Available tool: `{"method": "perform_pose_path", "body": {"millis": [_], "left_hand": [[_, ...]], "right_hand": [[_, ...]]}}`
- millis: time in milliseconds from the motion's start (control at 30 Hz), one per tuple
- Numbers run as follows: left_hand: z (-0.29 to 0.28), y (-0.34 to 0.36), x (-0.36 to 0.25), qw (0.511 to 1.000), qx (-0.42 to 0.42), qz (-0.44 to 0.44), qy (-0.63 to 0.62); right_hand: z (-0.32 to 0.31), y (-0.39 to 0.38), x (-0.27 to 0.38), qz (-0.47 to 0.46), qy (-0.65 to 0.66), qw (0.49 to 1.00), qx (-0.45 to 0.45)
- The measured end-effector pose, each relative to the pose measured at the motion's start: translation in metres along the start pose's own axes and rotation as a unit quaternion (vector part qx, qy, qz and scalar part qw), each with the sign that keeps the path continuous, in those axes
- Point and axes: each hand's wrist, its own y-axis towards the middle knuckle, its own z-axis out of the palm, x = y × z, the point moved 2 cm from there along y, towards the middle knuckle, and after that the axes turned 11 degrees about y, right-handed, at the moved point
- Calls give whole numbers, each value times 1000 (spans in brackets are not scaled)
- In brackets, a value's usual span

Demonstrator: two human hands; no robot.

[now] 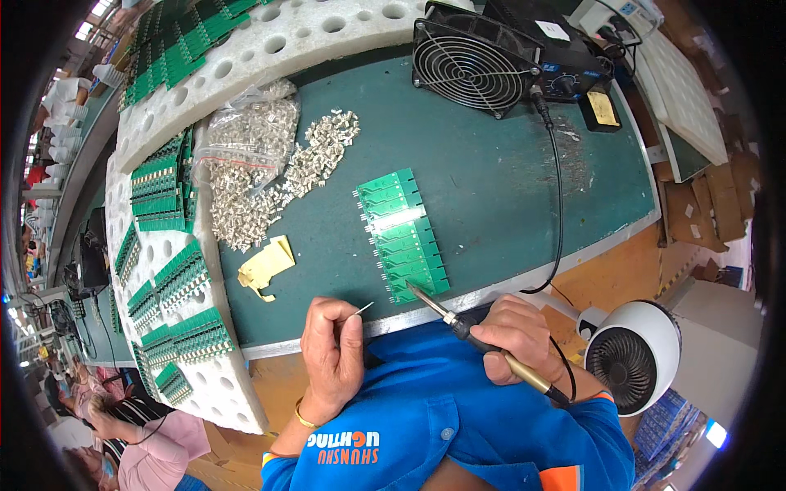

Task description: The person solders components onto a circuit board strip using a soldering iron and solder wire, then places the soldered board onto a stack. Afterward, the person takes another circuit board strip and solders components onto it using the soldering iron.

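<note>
My right hand (524, 334) is wrapped around a soldering iron (526, 372), whose tip points left and rests at, or just above, the near end of a green circuit board panel (401, 258). The panel lies on the green bench top, with small metal pins along its left edge. Between thumb and fingers, my left hand (334, 352) pinches a short length of thin solder wire (365, 308), a little left of the panel's near end. Small silvery connectors (246, 217) are heaped to the left, partly spilling from a clear plastic bag (258, 123).
White foam trays (237, 401) with green boards line the left and back. Yellow paper (268, 266) lies near the heap. At the back stand a square black fan (473, 69) and a soldering station (565, 78), its cord crossing the right side. A white fan (626, 352) stands right.
</note>
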Motion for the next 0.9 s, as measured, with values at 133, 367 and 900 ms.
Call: {"method": "perform_pose_path", "body": {"millis": [133, 367, 900], "left_hand": [[3, 1, -9, 994, 2, 77, 81], [9, -8, -5, 991, -11, 59, 116], [15, -10, -2, 991, -26, 69, 112]], "right_hand": [[0, -1, 2, 1, -3, 1000, -2], [4, -4, 2, 4, 18, 1000, 0], [9, -3, 1, 11, 14, 1000, -3]]}}
